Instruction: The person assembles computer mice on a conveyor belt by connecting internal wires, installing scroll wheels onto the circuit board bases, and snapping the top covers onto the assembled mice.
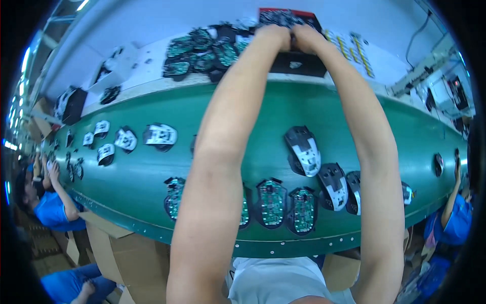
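Both my arms stretch to the far side of the bench, over a black box with a red inner edge point(301, 66). My left hand point(274, 35) and my right hand point(305, 38) are close together at its near rim. Dark small parts point(280, 17) fill the box. The fingers of both hands are hidden, so whether they hold anything does not show. Nearer me on the green belt point(263, 121) lie mouse bases with green circuit boards point(272, 203) in a row. Beside them are grey-and-black mouse shells point(302, 151), some partly behind my right arm.
Left of the box, mouse bases with boards point(202, 53) are heaped on the far ledge. Yellow-and-dark strips point(354, 53) lie to its right. White-and-black shells point(160, 135) sit along the belt's left. People in blue point(53, 210) work at both ends. Cardboard boxes point(136, 258) stand below the near edge.
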{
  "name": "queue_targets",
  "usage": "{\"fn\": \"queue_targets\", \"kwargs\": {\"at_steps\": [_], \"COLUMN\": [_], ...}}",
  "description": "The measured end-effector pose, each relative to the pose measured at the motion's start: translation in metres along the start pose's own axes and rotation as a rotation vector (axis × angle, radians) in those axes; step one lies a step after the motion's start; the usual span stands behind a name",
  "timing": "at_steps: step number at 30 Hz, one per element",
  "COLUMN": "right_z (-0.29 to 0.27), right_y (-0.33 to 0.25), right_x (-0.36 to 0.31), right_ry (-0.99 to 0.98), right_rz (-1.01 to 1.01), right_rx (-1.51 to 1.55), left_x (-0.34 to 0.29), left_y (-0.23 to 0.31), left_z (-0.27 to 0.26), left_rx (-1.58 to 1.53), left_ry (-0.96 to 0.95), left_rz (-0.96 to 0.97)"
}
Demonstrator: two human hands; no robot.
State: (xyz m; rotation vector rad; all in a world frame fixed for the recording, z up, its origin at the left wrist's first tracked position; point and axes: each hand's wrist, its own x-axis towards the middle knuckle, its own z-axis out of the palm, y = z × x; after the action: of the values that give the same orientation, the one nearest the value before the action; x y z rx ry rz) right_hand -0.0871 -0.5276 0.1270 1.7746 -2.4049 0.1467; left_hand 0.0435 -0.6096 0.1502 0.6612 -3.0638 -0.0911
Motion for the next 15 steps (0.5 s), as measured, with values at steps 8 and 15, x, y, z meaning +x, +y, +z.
{"fn": "queue_targets", "kwargs": {"at_steps": [8, 15], "right_z": [-0.002, -0.055], "right_y": [-0.003, -0.032], "right_x": [-0.023, -0.082], "right_ry": [0.062, 0.357], "right_rz": [0.087, 0.060], "right_rx": [0.024, 0.522], "left_x": [0.004, -0.005], "left_y": [0.013, -0.003], "left_z": [0.010, 0.018], "left_rx": [0.061, 0.004], "left_ry": [0.039, 0.129], "left_rz": [-0.075, -0.049]}}
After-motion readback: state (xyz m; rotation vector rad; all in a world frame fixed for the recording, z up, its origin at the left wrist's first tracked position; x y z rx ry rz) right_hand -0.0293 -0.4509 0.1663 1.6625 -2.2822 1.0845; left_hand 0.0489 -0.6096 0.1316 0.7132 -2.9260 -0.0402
